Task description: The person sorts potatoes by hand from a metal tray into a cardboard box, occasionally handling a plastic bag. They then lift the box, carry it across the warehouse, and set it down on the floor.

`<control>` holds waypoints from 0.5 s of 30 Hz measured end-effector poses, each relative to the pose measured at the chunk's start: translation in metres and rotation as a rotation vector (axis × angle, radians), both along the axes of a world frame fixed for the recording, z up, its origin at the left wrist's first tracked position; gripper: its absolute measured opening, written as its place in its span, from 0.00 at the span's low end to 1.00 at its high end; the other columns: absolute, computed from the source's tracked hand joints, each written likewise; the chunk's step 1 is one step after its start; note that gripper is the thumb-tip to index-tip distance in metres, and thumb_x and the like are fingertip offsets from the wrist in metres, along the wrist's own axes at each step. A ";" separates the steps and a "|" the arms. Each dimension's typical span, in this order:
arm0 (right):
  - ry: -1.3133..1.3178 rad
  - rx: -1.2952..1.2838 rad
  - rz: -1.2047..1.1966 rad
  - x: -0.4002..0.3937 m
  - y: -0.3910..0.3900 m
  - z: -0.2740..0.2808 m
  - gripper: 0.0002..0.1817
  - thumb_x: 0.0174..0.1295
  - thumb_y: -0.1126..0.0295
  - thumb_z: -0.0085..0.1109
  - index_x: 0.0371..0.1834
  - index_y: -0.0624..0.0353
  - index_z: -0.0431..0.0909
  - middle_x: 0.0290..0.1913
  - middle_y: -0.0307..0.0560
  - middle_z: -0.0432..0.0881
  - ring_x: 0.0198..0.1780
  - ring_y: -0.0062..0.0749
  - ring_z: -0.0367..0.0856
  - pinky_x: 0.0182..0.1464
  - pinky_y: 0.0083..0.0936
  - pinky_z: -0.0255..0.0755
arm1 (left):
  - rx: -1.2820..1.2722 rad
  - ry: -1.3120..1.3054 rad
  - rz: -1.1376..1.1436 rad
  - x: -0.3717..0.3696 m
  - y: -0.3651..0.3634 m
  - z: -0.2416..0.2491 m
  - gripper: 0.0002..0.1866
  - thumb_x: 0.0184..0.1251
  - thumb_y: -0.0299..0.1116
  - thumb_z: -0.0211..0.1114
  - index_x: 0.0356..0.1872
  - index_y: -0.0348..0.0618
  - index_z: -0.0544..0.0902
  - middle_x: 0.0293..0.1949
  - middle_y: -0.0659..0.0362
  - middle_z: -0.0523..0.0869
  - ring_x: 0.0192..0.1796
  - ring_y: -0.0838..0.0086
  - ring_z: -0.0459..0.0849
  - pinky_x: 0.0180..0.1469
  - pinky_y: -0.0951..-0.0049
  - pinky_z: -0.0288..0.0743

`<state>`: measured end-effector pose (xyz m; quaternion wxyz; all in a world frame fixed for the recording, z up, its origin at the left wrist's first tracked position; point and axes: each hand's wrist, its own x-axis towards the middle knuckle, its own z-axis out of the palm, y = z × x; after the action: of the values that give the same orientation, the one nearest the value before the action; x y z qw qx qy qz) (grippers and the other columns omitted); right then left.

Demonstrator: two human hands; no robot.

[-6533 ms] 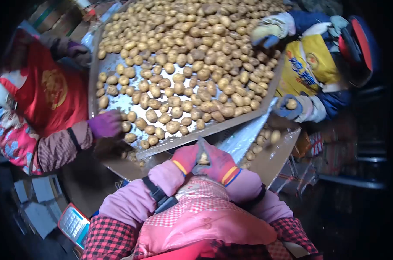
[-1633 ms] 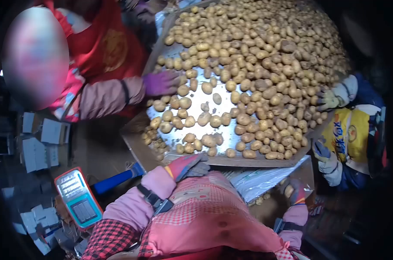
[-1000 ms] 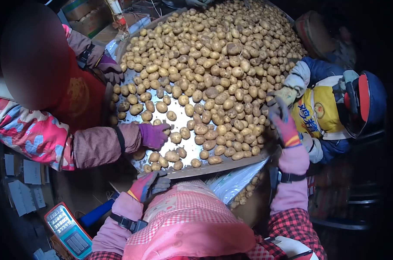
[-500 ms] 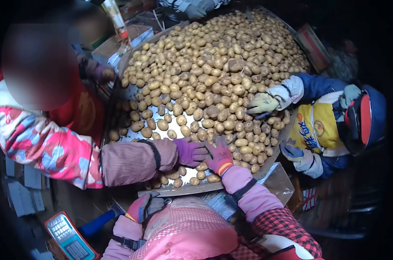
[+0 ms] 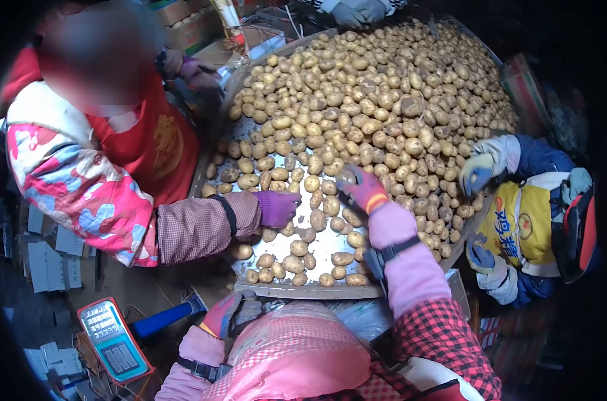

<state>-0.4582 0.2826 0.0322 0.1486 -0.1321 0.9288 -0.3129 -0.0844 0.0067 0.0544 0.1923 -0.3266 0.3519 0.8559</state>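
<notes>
My right hand (image 5: pixel 363 188), in a pink glove with grey fingers and a yellow-orange cuff, reaches over the potatoes (image 5: pixel 397 107) at the near edge of the heap. Its fingers are bent, thumb apart, and I see no potato gripped in it. My left hand (image 5: pixel 231 314), in a similar grey and pink glove, hangs beside my pink checked apron (image 5: pixel 296 354), just below the near rim of the metal table (image 5: pixel 310 291). Its fingers are loosely bent with nothing visible in them. Between me and the heap, scattered potatoes (image 5: pixel 293 264) lie on the bare metal surface.
A co-worker's purple-gloved hand (image 5: pixel 278 208) is over the table, left of my right hand. Another co-worker's gloved hand (image 5: pixel 477 172) is at the right edge, and grey-gloved hands (image 5: pixel 360 12) are at the far end. A scale (image 5: pixel 116 341) stands lower left; cartons (image 5: pixel 524 93) stand beyond.
The view has shifted, so the table sits further right. My right hand has moved forward and away from the co-worker's purple glove. More bare metal shows near me.
</notes>
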 end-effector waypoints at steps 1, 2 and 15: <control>-0.139 -0.328 0.005 0.017 -0.007 0.008 0.33 0.58 0.59 0.66 0.67 0.52 0.68 0.55 0.50 0.81 0.57 0.40 0.78 0.57 0.29 0.71 | 0.022 0.022 -0.009 0.001 -0.003 -0.005 0.24 0.78 0.41 0.45 0.63 0.30 0.68 0.54 0.41 0.80 0.56 0.57 0.81 0.61 0.62 0.74; -0.233 -0.743 0.001 0.030 -0.013 -0.006 0.31 0.61 0.67 0.63 0.68 0.54 0.66 0.49 0.45 0.81 0.48 0.26 0.78 0.49 0.22 0.73 | 0.046 0.040 -0.018 0.006 -0.005 -0.007 0.25 0.78 0.42 0.46 0.63 0.30 0.67 0.53 0.42 0.80 0.56 0.57 0.81 0.61 0.62 0.74; -0.103 -0.438 0.559 0.224 -0.037 0.068 0.38 0.59 0.57 0.63 0.72 0.52 0.60 0.59 0.56 0.76 0.57 0.47 0.78 0.61 0.36 0.69 | 0.352 0.182 -0.395 -0.073 0.031 0.015 0.40 0.70 0.64 0.43 0.68 0.37 0.62 0.57 0.49 0.79 0.52 0.68 0.82 0.53 0.69 0.78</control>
<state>-0.2343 0.2459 0.1005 0.2433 -0.3940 0.7589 -0.4578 -0.1576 0.0373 0.0691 0.3767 -0.1350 0.2706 0.8756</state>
